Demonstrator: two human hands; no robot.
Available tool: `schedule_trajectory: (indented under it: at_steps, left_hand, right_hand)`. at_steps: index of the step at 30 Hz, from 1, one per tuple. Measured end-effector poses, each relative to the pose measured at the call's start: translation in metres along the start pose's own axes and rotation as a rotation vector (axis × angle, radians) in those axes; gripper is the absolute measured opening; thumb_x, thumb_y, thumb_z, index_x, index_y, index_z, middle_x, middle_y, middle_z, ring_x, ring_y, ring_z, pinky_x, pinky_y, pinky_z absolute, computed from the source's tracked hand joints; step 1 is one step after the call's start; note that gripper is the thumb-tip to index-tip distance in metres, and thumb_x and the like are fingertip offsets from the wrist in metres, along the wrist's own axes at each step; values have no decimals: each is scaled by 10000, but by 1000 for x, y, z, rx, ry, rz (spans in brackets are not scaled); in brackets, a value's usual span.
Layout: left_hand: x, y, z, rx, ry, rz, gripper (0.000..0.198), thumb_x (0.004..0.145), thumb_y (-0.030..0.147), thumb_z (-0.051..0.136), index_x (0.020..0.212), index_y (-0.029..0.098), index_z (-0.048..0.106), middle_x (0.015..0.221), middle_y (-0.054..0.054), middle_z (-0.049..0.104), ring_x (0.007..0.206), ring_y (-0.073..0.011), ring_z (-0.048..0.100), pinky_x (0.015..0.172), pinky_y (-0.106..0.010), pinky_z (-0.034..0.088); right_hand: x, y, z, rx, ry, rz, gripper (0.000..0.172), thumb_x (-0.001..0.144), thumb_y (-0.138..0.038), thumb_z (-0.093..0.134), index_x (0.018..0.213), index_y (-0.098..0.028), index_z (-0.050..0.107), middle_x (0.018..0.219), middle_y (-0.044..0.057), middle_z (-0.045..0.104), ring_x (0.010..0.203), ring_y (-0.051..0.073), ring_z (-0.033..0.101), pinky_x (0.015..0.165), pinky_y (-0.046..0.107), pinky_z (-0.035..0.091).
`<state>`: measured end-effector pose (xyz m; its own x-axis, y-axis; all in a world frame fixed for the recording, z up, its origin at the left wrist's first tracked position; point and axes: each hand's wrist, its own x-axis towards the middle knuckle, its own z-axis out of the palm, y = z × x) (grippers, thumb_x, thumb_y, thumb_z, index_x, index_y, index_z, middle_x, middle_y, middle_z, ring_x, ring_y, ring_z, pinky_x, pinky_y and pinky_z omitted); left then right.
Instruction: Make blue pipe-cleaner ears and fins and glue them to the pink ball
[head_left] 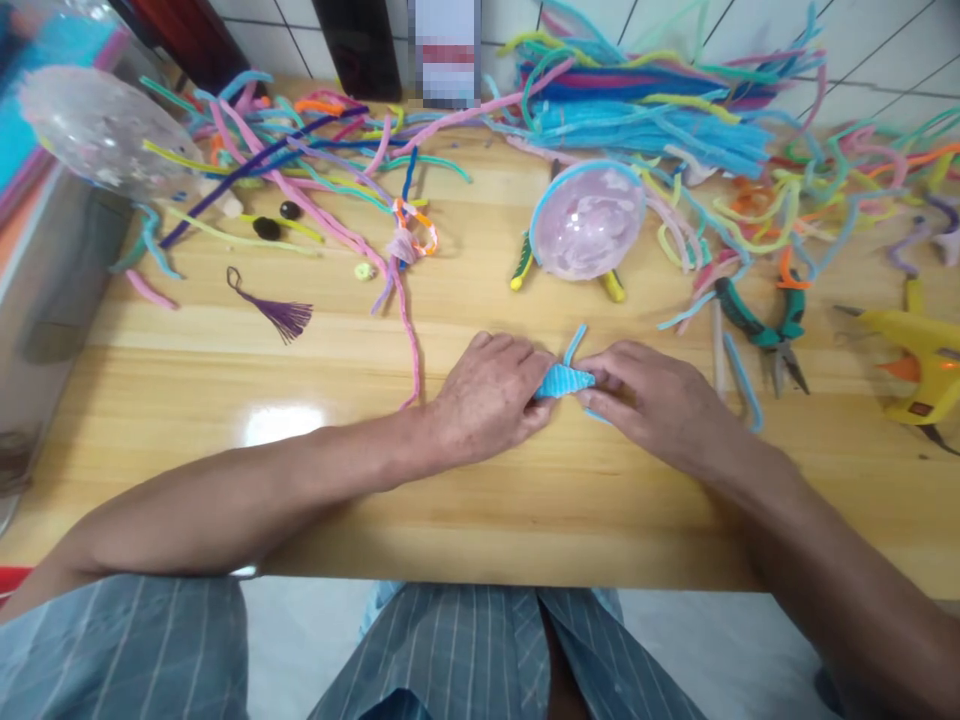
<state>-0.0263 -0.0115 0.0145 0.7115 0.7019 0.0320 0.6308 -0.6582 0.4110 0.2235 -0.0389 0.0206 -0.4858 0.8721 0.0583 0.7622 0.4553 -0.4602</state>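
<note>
A small light-blue piece of ribbed, coiled pipe cleaner [564, 381] is between my two hands, low over the table's middle. My left hand [495, 390] is closed round its left end and hides that part. At its pointed right end, my right hand [634, 395] pinches it between thumb and fingers. One loose blue pipe cleaner end [576, 343] sticks up from behind the piece, and another short blue bit shows below the right fingertips. A pink pipe cleaner [409, 340] runs down the table to near my left wrist.
Beyond my hands stands a clear pinkish dome [589, 220] with a blue rim. To the right lie green-handled pliers [772, 325] and a yellow glue gun [919, 350]. Heaped pipe cleaners [652, 130] line the back. A purple tassel [274, 308] and a clear balloon-like shape [112, 130] are leftward.
</note>
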Motion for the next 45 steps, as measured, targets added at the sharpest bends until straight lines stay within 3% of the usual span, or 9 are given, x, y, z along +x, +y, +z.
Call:
schedule_trajectory:
  at_steps: [10, 15, 30, 37, 45]
  left_hand:
    - [0, -4, 2, -41, 25, -1, 275, 973, 276, 647, 1200, 150, 739, 1071, -88, 802, 975, -285, 704, 873, -427, 446]
    - [1, -6, 4, -31, 55, 27, 265, 959, 284, 632, 1159, 153, 745, 1034, -88, 774, 951, -281, 708, 839, -417, 445]
    - [0, -8, 4, -41, 67, 32, 246, 970, 325, 661, 1138, 166, 744, 1030, -92, 749, 974, -275, 707, 844, -410, 471]
    - [1, -12, 8, -140, 157, 91, 220, 998, 352, 662, 1115, 180, 735, 1077, -113, 712, 1012, -255, 676, 875, -386, 521]
    - [0, -12, 10, -93, 200, 120, 156, 984, 307, 658, 1011, 161, 707, 1010, -113, 724, 935, -240, 667, 826, -372, 510]
  right_hand:
    - [-8, -3, 14, -18, 160, -52, 148, 1053, -265, 668, 1163, -253, 766, 1015, 63, 780, 933, 250, 771, 787, 386, 603]
    - [-8, -3, 19, -42, 244, -80, 209, 1054, -272, 683, 1247, -237, 754, 1067, 82, 779, 974, 252, 773, 838, 388, 618]
    - [-8, -2, 19, -33, 237, -90, 174, 1053, -275, 692, 1211, -258, 763, 1070, 71, 793, 976, 242, 784, 832, 381, 630]
    - [-6, 2, 17, 44, 194, -61, 139, 1037, -270, 687, 1132, -288, 786, 1047, 59, 821, 978, 273, 792, 858, 428, 627]
    - [-4, -5, 18, 140, 272, -70, 144, 1029, -266, 682, 1123, -306, 785, 1036, 54, 825, 888, 256, 781, 811, 431, 632]
